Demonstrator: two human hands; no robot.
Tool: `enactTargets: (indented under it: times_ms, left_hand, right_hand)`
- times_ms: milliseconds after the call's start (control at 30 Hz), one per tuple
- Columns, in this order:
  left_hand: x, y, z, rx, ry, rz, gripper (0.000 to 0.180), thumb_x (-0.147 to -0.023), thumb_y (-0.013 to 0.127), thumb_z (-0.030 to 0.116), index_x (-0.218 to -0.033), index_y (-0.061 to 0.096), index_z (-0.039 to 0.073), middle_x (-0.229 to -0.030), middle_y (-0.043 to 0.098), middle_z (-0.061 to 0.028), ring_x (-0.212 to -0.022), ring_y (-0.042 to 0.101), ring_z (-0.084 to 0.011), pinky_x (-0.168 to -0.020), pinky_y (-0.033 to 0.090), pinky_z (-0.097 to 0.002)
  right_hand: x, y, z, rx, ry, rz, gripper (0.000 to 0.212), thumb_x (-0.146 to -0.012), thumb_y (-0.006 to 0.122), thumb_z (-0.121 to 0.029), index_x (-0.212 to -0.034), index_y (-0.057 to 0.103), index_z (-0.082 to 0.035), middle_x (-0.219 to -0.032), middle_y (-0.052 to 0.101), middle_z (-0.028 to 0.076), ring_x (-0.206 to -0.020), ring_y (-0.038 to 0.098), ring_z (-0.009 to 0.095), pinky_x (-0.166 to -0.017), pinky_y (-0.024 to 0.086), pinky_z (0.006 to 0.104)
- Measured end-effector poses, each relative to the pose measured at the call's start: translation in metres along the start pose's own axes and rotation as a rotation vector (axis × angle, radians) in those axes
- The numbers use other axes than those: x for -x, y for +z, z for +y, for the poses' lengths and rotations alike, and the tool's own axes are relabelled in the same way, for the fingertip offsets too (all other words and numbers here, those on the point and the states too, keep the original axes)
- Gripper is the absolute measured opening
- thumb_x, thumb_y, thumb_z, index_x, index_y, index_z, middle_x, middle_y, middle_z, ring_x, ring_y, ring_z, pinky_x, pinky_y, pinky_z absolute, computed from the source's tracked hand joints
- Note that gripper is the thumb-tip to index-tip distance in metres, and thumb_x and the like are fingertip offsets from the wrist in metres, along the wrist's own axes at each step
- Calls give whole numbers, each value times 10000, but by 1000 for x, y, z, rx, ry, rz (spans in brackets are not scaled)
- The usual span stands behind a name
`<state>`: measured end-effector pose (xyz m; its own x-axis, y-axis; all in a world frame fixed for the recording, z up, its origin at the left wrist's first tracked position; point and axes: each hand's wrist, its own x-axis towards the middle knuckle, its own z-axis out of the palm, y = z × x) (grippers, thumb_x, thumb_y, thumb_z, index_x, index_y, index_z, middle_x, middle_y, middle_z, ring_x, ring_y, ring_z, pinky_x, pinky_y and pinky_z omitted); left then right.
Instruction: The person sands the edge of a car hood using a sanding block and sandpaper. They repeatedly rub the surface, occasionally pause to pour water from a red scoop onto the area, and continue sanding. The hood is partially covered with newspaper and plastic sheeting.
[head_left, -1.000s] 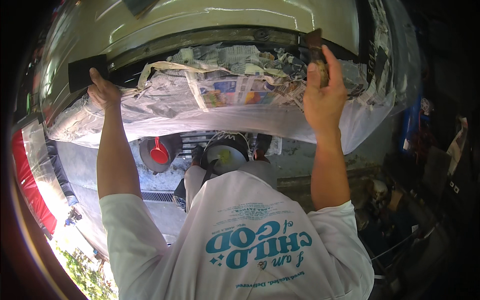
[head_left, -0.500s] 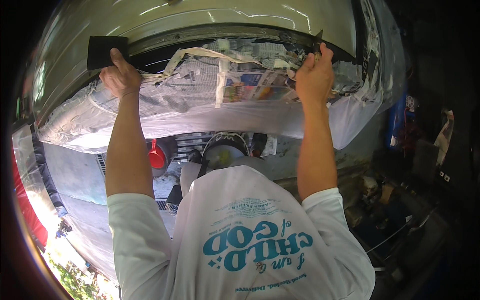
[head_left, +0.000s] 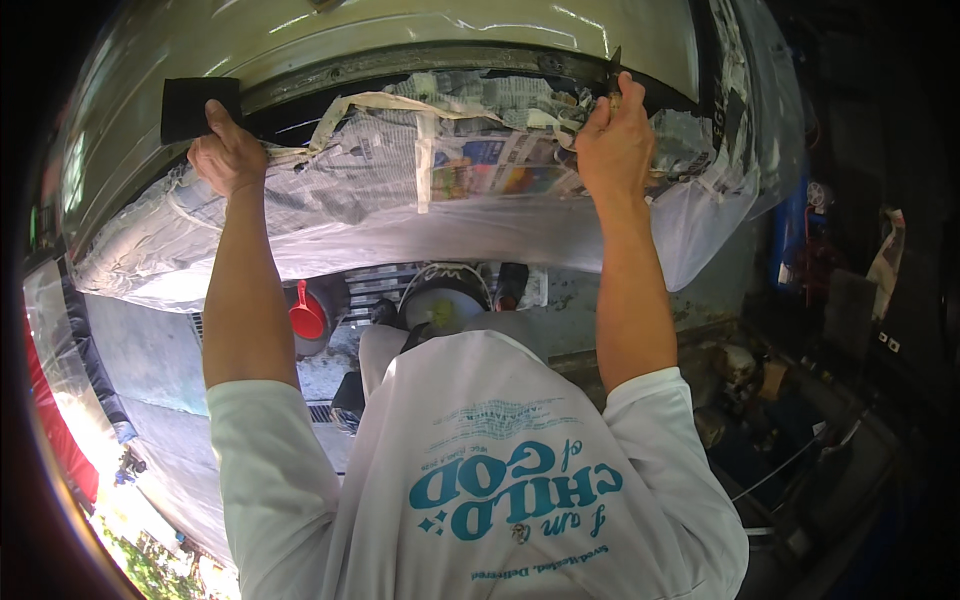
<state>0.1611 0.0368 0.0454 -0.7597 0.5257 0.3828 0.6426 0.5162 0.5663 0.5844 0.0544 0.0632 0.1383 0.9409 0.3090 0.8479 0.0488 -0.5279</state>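
Observation:
My left hand (head_left: 229,152) is closed on the lower edge of a flat black square sheet (head_left: 198,110), thumb on top, against the car's greenish-beige panel (head_left: 420,32). Its material cannot be made out; it could be sandpaper or a rubber pad. In my right hand (head_left: 614,143) is a knife (head_left: 614,72), its dark pointed blade facing away from me. The blade lies by the panel's grey lower edge (head_left: 400,66), towards the right. Between my hands, newspaper masking (head_left: 370,165) and a loose strip of tan tape (head_left: 385,100) cover the part below that edge.
Clear plastic sheeting (head_left: 380,240) hangs beneath the newspaper. Below it stand a dark bucket (head_left: 440,306) of water and another container with a red dipper (head_left: 307,318). Cluttered gear (head_left: 740,380) lies at the right, near a blue post (head_left: 793,235).
The view has shifted slightly, so the car and both hands sit a little further left. Both hands keep their grips, and the knife stays near the same stretch of edge.

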Motion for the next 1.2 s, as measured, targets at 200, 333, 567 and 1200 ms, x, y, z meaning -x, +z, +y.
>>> enactTargets:
  times_ms: [200,333,567,1200]
  left_hand:
    - [-6,2,-4,-113,18,-72,724,-1002,372,596,-977,740,-27,-1079,679,-274,-1143,543,-437,-1011,407,-505]
    - [-2,-5,2,-51,1,-72,746,-999,369,609,-989,735,-42,-1118,669,-277,-1172,533,-430,-1022,403,-506]
    - [-7,0,-2,-47,-51,-96,804,-979,361,655,-1053,717,-63,-1157,648,-294,-1173,534,-431,-1029,400,-500]
    - [-3,-3,3,39,75,-49,701,-1007,374,565,-1043,715,-47,-1090,685,-273,-1106,566,-459,-990,396,-512]
  right_hand:
    - [-34,-37,57,-487,286,-379,388,-995,592,-208,-1333,536,-27,-965,675,160,-826,659,235,-804,539,402]
    - [-17,-28,65,-463,127,-182,392,-989,613,-224,-1335,556,-49,-933,686,124,-813,643,230,-811,522,371]
    - [-13,-42,26,-240,102,-160,385,-975,605,-190,-1331,550,-51,-1004,697,224,-908,697,370,-837,525,421]
    - [-35,-25,55,-390,-38,-282,375,-966,627,-188,-1308,550,-55,-959,689,226,-867,696,335,-800,529,379]
